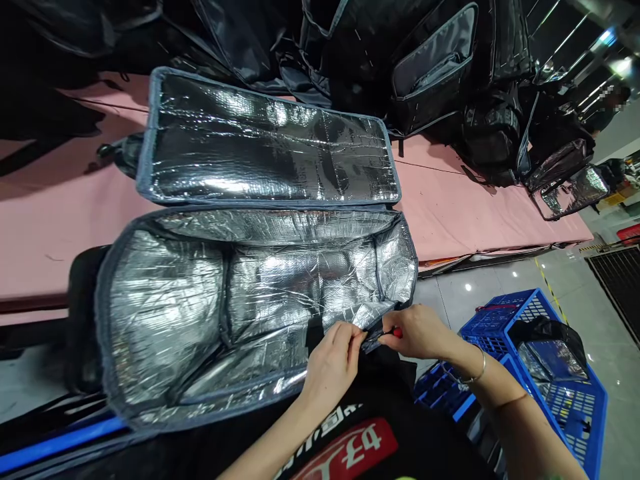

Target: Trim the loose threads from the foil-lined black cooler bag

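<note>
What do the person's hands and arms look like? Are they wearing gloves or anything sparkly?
No gloves: the left hand and right hand are bare. No sleeves cover the visible forearms. A thin, shiny, silvery bangle circles the right wrist.

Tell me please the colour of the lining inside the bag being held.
The lining is shiny, crinkled silver, best seen in the head view.

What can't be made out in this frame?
Head view: small red-tipped object, mostly covered by the right grip; type unclear.
Head view: pinched edge of the silver-foil-lined rectangular bag, partly covered by the left grip and right grip.
Head view: white lettering on the black shirt, partly behind the left forearm.
Head view: blue plastic crate, partly behind the right forearm.
Head view: black fabric bags, cut off by the top edge.
</note>
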The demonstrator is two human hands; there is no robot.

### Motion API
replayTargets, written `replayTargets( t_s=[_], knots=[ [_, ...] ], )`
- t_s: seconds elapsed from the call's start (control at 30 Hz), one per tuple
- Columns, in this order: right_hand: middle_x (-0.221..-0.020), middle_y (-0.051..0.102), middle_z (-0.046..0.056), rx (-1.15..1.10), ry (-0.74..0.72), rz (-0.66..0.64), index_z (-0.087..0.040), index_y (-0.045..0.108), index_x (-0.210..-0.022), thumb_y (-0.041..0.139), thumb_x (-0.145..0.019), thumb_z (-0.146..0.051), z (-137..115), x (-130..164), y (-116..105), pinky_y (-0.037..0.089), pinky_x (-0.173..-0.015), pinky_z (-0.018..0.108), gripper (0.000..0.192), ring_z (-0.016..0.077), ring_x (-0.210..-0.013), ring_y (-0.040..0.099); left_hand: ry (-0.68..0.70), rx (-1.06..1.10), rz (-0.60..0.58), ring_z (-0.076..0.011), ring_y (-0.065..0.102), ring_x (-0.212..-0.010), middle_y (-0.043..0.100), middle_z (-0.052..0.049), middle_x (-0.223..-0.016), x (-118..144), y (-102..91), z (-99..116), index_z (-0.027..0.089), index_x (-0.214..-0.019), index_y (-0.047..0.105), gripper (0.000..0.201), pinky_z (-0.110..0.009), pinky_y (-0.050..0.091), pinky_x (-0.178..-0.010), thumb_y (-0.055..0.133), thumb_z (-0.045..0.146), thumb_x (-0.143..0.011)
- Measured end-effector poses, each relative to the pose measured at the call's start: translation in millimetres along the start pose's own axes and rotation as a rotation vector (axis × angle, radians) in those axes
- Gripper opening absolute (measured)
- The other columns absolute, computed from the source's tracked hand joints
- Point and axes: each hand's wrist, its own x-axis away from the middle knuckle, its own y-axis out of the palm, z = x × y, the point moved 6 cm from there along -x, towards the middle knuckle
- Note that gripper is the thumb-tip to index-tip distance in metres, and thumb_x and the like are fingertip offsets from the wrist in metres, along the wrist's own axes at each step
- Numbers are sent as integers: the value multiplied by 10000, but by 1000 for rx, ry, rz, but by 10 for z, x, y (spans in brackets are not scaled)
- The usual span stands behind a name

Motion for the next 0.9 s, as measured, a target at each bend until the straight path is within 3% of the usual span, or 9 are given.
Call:
replayTargets(
  t_s=[0.1,0.23,0.33,0.43,0.5,0.57,0.63,0.7,0.9],
  knots=[
    [-634,614,-23,-53,-16,29,-210,596,-766,592,-793,-318,10,4,-3,234,-519,227,111,112,-566,516,-100,66,15,-148,540,-630,534,-4,-696,-23,-30,-79,209,-730,463,182,-272,443,-583,396,287,-879],
    [-611,589,-31,-127,-3,56,-210,603,-794,622,-781,-297,43,38,8,246,-523,221,90,104,-540,496,-353,289,53,-128,550,-522,541,20,-629,-44,-92,-285,204,-732,482,189,-258,465,-525,437,335,-860],
    [-600,570,-34,-149,1,54,-212,609,-801,627,-786,-293,62,57,17,255,-528,218,84,100,-532,483,-448,381,234,-144,595,-612,577,5,-687,-71,-286,-444,200,-871,513,164,-281,506,-606,454,352,-853],
    [-588,555,-36,-143,0,57,-212,609,-800,625,-789,-301,78,61,31,254,-528,219,90,97,-520,465,-348,231,366,-193,598,-894,563,-92,-1075,-127,-533,-482,204,-1168,466,398,-344,500,-782,536,357,-807],
    [-571,541,-41,-145,9,63,-217,607,-801,621,-789,-313,92,61,42,250,-525,217,98,96,-514,453,-234,166,187,-194,597,-895,569,-77,-1114,-182,-516,-429,237,-1167,508,391,-336,498,-781,552,376,-804],
    [-559,532,-45,-151,24,70,-221,604,-805,619,-788,-325,104,63,47,245,-519,215,106,96,-514,443,-113,151,-106,-173,613,-757,648,-17,-910,-174,-369,-326,260,-965,616,219,-295,501,-671,544,403,-815],
    [-557,528,-46,-156,27,72,-221,604,-809,620,-785,-325,103,65,44,240,-515,214,108,94,-513,432,8,98,-282,-171,604,-692,655,13,-756,-104,-243,-204,256,-796,630,167,-274,478,-595,565,409,-804],
    [-559,527,-46,-166,23,71,-218,608,-816,623,-783,-315,94,68,33,237,-515,212,103,92,-512,427,91,22,-267,-170,589,-687,645,9,-730,-33,-195,-108,240,-755,613,154,-275,465,-593,566,375,-811],
    [-562,524,-45,-189,30,67,-210,615,-830,609,-798,-299,75,78,12,222,-507,219,94,92,-512,440,237,-61,1,-152,501,-681,567,-16,-699,130,-210,48,182,-780,562,71,-281,434,-634,526,169,-839]
  ],
)
